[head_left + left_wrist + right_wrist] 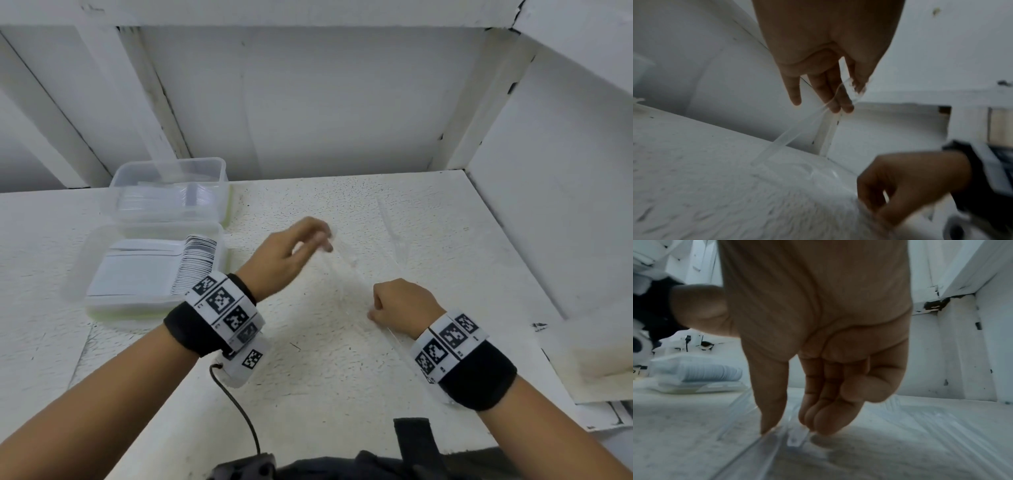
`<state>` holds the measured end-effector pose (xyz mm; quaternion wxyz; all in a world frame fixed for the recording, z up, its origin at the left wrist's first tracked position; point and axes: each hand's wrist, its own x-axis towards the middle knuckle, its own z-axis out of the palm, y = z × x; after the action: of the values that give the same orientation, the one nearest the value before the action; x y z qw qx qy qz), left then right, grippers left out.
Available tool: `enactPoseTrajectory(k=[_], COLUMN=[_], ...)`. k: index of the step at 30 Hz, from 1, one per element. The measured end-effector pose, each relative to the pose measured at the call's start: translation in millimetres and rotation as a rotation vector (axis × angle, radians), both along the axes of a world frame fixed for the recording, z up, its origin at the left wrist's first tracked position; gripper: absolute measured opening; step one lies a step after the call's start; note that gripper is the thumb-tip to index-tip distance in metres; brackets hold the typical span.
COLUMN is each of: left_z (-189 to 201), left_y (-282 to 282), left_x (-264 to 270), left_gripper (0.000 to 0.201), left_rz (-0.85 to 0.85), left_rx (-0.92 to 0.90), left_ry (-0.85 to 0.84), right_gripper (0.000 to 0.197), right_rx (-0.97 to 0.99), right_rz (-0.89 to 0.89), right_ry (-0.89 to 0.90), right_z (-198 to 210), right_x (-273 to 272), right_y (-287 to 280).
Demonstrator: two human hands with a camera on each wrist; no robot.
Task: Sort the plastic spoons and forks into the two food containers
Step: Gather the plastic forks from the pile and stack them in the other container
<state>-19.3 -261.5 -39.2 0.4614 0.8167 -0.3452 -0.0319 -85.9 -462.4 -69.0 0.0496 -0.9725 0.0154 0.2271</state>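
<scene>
My left hand [324, 241] is raised over the middle of the table and pinches the head of a clear plastic utensil [789, 138] between thumb and fingers; its handle hangs down towards the table. My right hand [371, 313] is low on the table, nearer me. Its thumb and curled fingers pinch the end of a second clear utensil [795, 438] lying flat. Blur hides whether either is a spoon or a fork. Two clear food containers stand at the left: the far one [118, 178] and the near one [77, 274], both holding stacked clear cutlery.
Another clear utensil [394, 233] lies on the table to the right of my left hand. White walls close the table at the back and right. A paper sheet [589, 363] lies at the right edge, and a black cable [239, 411] hangs near my left wrist.
</scene>
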Motion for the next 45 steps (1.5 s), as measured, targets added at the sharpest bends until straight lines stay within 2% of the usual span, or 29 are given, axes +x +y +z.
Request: enactPoseTrajectory(k=[1, 4, 6, 9, 11, 13, 15, 18, 21, 23, 26, 29, 34, 36, 38, 41, 45], left_z=[3, 9, 5, -14, -30, -43, -49, -46, -40, -38, -36, -36, -33, -23, -14, -10, -15], left_y=[2, 5, 2, -4, -5, -3, -1, -5, -17, -25, -30, -27, -11, -4, 0, 3, 5], left_x=[3, 8, 9, 10, 11, 13, 16, 21, 32, 38, 43, 48, 44, 36, 28, 20, 12], left_gripper=[0.019, 0.018, 0.02, 0.017, 0.02, 0.023, 0.025, 0.033, 0.043, 0.045, 0.038, 0.008, 0.022, 0.023, 0.019, 0.018, 0.027], left_rz=[0.058, 0.146, 0.125, 0.045, 0.04, 0.099, 0.189, 0.294, 0.361, 0.395, 0.407, 0.342, 0.428, 0.431, 0.384, 0.281, 0.177], left_rx=[-0.046, -0.061, 0.046, 0.341, 0.496, 0.566, 0.626, 0.678, 0.706, 0.805, 0.918, 0.874, 0.713, 0.642, 0.547, 0.383, 0.294], left_ry=[0.012, 0.032, 0.086, 0.158, 0.146, 0.066, 0.026, 0.061, 0.164, 0.253, 0.275, 0.298, 0.223, 0.18, 0.205, 0.341, 0.447], right_gripper=[0.021, 0.019, 0.019, 0.024, 0.029, 0.031, 0.025, 0.015, 0.016, 0.021, 0.018, 0.012, 0.008, 0.008, 0.003, 0.014, 0.024], right_rx=[0.012, 0.061, 0.077, 0.091, 0.112, 0.126, 0.112, 0.118, 0.148, 0.253, 0.531, 0.815, 1.068, 1.017, 0.921, 0.744, 0.473], right_rz=[-0.007, -0.04, -0.053, -0.066, -0.076, -0.087, -0.079, -0.084, -0.122, -0.186, -0.343, -0.484, -0.555, -0.563, -0.551, -0.513, -0.436], right_ry=[-0.012, -0.037, -0.044, -0.047, -0.039, -0.025, -0.016, -0.005, 0.003, -0.03, -0.149, -0.218, -0.308, -0.368, -0.383, -0.281, -0.192], right_z=[-1, -3, -6, -8, -7, -6, -6, -8, -9, -5, 5, 16, 21, 18, 14, 6, -1], right_x=[0, -1, -2, -5, -5, -6, -6, -7, -7, -8, -10, -12, -12, -8, 0, 16, 37], right_y=[0, -2, -2, -1, -1, 0, 1, 2, 2, 0, -5, -8, -10, -13, -15, -16, -9])
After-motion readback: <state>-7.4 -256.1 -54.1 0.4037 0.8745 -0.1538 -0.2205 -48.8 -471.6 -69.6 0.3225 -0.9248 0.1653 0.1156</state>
